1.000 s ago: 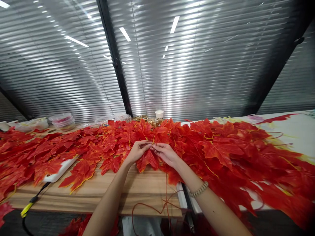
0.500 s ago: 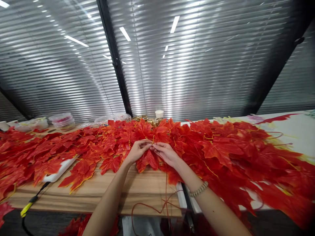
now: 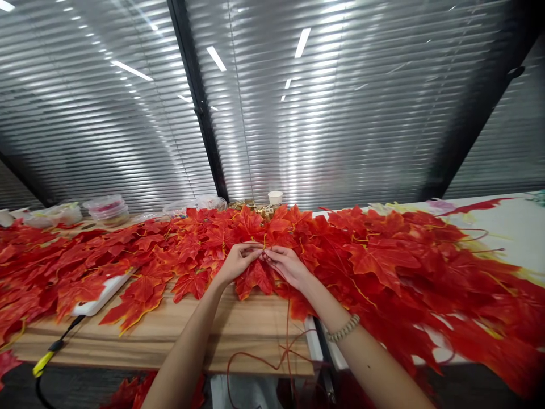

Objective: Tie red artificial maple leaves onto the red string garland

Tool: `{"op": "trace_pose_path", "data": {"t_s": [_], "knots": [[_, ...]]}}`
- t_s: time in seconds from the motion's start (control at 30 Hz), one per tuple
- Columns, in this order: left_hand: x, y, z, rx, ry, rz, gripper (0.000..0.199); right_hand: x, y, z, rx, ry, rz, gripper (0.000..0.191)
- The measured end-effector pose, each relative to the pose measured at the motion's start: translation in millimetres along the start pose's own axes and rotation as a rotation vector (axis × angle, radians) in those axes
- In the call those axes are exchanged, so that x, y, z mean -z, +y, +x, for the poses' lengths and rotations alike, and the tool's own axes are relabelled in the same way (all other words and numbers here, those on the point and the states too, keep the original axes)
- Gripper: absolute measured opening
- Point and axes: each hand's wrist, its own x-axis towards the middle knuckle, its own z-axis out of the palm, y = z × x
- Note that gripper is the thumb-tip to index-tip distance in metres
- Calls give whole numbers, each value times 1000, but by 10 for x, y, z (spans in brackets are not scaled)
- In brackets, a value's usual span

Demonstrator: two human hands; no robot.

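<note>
Both hands meet at the middle of a long heap of red artificial maple leaves [image 3: 383, 258]. The fingers of my left hand [image 3: 242, 260] are pinched on the thin yellowish stem of a red leaf [image 3: 255, 278], which hangs just below the fingertips. My right hand [image 3: 287, 264], with a beaded bracelet on its wrist, pinches at the same spot, its fingertips touching those of my left hand. What exactly lies between the right fingertips is too small to make out. A thin red cord [image 3: 288, 329] runs down from near my right hand and loops over the table's front edge.
A white power strip [image 3: 102, 295] with a black and yellow cable lies at left on the wooden table [image 3: 170, 341]. Behind the leaves stand a paper cup [image 3: 275, 197], stacked plastic tubs [image 3: 108, 210] and plastic bags. A white table adjoins at right; blinds rise behind.
</note>
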Motion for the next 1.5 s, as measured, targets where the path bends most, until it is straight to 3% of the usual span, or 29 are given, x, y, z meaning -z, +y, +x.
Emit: {"op": "trace_pose_path", "data": {"t_s": [0.97, 1.5], "knots": [[-16, 21, -3, 27, 19, -42, 26, 1, 12, 10, -16, 10, 10, 19], [-27, 72, -10, 37, 6, -76, 25, 6, 23, 5, 19, -48, -14, 17]]}}
